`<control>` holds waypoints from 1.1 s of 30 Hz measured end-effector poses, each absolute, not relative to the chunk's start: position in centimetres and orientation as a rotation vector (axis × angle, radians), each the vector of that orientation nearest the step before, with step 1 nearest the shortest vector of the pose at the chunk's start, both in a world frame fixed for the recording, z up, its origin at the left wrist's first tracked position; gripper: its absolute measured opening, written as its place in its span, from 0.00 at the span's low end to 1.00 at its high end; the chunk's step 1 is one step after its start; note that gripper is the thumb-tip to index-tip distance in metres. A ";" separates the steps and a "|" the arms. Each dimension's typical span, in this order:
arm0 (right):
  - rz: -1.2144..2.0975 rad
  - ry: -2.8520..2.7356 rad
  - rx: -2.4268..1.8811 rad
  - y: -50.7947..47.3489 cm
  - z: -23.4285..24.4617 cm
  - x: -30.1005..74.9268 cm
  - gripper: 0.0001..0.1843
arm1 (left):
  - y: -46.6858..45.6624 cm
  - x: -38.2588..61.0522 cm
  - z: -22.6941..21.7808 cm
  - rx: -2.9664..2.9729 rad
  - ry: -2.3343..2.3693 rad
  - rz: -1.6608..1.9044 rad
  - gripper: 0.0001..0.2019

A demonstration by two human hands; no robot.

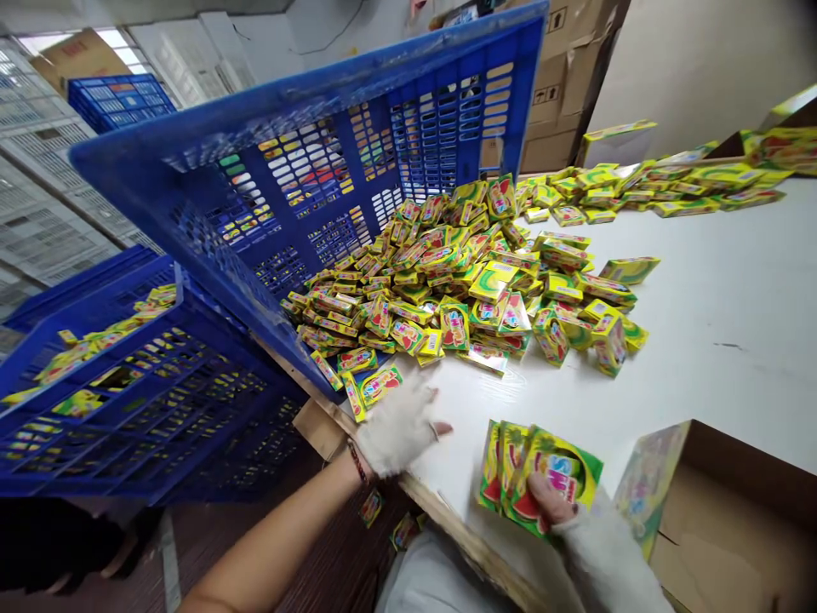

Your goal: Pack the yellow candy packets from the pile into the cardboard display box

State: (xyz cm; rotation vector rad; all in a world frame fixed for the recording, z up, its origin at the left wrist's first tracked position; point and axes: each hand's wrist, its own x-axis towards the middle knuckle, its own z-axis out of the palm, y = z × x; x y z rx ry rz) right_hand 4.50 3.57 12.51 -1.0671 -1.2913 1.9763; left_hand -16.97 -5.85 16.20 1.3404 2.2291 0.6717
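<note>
My left hand [401, 423], in a white fingerless glove, hovers over the table edge, slightly blurred. Its thumb and fingers are apart and nothing shows in them. Right beside it lie a few loose boxes [380, 385] at the lip of the tipped blue crate. My right hand [574, 519], gloved the same way, grips several small flat yellow-and-green boxes [552, 477] with watermelon pictures, fanned side by side, thumb on top. A big heap of the same boxes [440, 264] spills from the blue crate [281, 102] onto the white table [702, 323].
An open cardboard carton [734, 528] stands at the right by my right hand. More boxes [664, 183] lie along the table's far side. Another blue crate [128, 409] with boxes sits lower left. Stacked cartons [562, 94] stand behind. A few boxes [371, 507] are down below the table edge.
</note>
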 end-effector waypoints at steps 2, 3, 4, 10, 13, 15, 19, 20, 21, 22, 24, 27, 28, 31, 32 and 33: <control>1.583 -1.858 -1.160 4.4 11.8 5.1 0.26 | -5.3 -19.3 17.4 1.245 2.626 0.147 0.17; 1.412 -2.114 -1.115 4.6 11.5 5.2 0.26 | -5.0 -20.2 17.8 1.178 2.735 -0.093 0.15; 1.258 -2.343 -1.023 4.8 11.3 5.3 0.28 | -4.7 -20.8 18.0 1.124 2.773 -0.239 0.15; 0.821 -2.871 -0.644 4.8 10.8 4.9 0.35 | -3.7 -19.2 16.9 1.218 2.598 -0.160 0.31; 0.735 -2.811 -0.482 5.2 10.5 4.5 0.35 | -3.0 -16.3 15.5 1.454 2.255 0.144 0.26; 0.679 -2.765 -0.377 5.6 10.7 4.2 0.39 | -2.7 -14.8 14.9 1.639 1.999 0.318 0.15; 0.760 -2.810 -0.332 5.7 11.8 3.6 0.35 | -3.9 -14.8 14.8 1.764 2.022 0.648 0.09; 0.769 -2.810 -0.353 5.5 12.0 3.5 0.33 | -4.8 -15.5 14.9 1.740 2.206 0.736 0.10; 0.754 -2.793 -0.372 5.3 12.0 3.5 0.34 | -5.8 -16.3 14.9 1.689 2.430 0.805 0.12; 0.718 -2.761 -0.383 5.0 11.9 3.5 0.36 | -6.9 -17.3 14.8 1.609 2.666 0.848 0.13; 0.627 -2.688 -0.402 4.5 11.3 3.6 0.40 | -9.0 -19.2 14.1 1.380 3.034 0.891 0.15; 0.566 -2.679 -0.453 4.1 10.5 3.8 0.41 | -11.3 -21.1 12.4 1.125 3.201 1.029 0.18; 0.566 -2.697 -0.489 4.1 10.4 3.7 0.40 | -11.6 -21.1 11.7 1.096 3.195 1.077 0.20; 0.539 -2.700 -0.757 4.4 10.8 3.3 0.33 | -11.0 -18.7 10.4 1.127 3.097 1.209 0.21; 0.506 -2.678 -0.887 4.6 11.1 3.1 0.31 | -10.5 -17.2 10.2 1.147 3.030 1.267 0.21; 0.474 -2.652 -1.002 4.8 11.4 2.9 0.29 | -9.8 -15.5 10.1 1.168 2.932 1.322 0.20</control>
